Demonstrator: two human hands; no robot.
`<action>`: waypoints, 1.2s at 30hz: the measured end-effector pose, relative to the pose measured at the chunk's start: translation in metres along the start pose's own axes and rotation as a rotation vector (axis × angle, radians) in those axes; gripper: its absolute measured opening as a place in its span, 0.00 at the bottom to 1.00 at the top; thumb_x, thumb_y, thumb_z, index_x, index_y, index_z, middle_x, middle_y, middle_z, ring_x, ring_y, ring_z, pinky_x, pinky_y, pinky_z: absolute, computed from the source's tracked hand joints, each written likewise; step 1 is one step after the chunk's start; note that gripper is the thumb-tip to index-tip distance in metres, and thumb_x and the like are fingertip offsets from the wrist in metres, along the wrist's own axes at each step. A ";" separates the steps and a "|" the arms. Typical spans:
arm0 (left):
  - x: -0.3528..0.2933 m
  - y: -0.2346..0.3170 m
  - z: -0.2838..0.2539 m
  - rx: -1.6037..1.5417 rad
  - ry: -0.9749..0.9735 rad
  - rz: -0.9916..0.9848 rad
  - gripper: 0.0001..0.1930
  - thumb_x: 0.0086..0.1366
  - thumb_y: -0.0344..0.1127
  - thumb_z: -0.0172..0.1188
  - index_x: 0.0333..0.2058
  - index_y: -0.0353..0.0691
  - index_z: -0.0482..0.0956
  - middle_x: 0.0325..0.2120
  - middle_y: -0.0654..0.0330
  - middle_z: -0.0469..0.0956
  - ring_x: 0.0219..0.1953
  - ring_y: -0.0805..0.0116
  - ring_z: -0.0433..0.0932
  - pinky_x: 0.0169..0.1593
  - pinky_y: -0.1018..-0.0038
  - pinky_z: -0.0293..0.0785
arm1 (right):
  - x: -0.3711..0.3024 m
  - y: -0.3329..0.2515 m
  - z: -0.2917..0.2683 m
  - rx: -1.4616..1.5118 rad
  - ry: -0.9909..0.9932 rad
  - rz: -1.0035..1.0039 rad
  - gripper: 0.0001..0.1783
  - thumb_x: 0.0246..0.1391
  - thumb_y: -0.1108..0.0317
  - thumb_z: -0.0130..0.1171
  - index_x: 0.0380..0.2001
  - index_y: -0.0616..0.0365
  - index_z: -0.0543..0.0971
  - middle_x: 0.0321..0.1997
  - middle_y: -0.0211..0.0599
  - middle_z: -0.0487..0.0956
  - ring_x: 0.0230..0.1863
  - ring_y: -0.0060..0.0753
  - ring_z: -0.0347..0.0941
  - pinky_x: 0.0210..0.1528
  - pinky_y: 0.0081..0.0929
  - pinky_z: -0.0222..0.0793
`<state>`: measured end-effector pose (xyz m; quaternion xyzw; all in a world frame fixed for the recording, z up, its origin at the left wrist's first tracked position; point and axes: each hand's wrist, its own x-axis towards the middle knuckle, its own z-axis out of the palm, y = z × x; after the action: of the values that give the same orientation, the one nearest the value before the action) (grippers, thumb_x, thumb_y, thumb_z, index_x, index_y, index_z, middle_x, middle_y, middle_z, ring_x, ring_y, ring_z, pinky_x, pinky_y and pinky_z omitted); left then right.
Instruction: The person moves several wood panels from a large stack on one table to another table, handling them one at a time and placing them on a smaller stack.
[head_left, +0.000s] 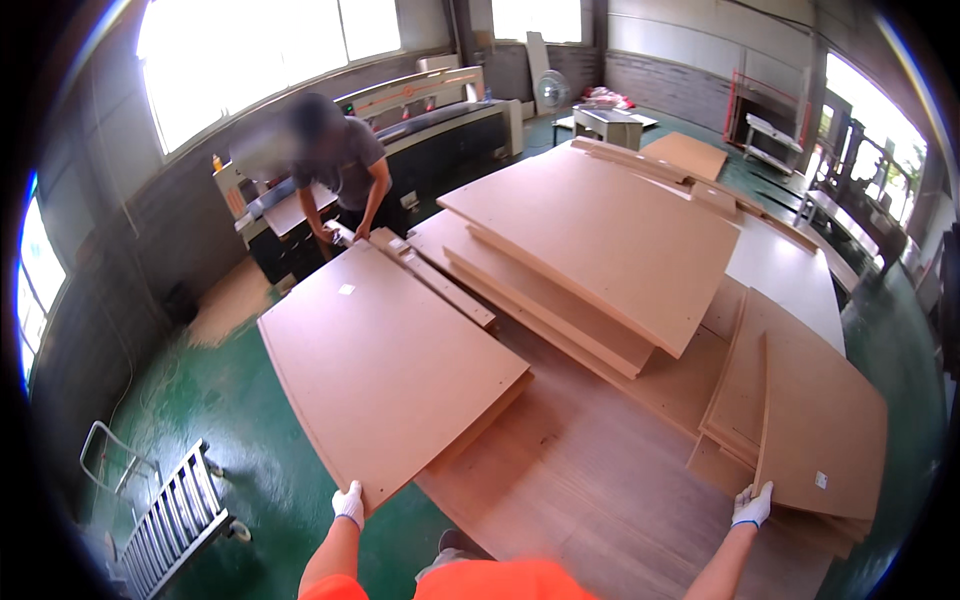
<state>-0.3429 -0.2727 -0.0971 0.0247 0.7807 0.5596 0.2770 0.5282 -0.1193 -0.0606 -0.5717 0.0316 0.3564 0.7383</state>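
My left hand (349,503), in a white glove, grips the near left corner of a large brown fibreboard panel (385,350). That panel lies on top of other boards, its left edge out over the floor, with a small white label near its far end. My right hand (752,505), gloved as well, holds the near left edge of another fibreboard panel (825,415) on the right-hand stack. The undersides of both grips are hidden. Across the left panel, a co-worker (345,165) bends over its far end with both hands close to the edge.
More panels (610,235) are piled in the middle on a wide brown board (560,470). A metal trolley (175,525) stands on the green floor at left. Behind the co-worker is a long machine (440,130); a fan (551,91) stands farther back, and a forklift (865,170) at far right.
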 end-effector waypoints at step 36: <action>-0.008 0.005 0.002 0.097 0.023 0.025 0.22 0.66 0.41 0.64 0.51 0.29 0.75 0.45 0.49 0.81 0.42 0.58 0.81 0.48 0.63 0.77 | 0.008 0.004 -0.009 0.013 -0.005 0.009 0.26 0.57 0.37 0.62 0.33 0.51 0.77 0.24 0.23 0.73 0.22 0.18 0.67 0.26 0.20 0.63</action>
<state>-0.3368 -0.2721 -0.0899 0.0412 0.8097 0.5248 0.2595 0.5350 -0.1225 -0.0699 -0.5659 0.0347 0.3610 0.7405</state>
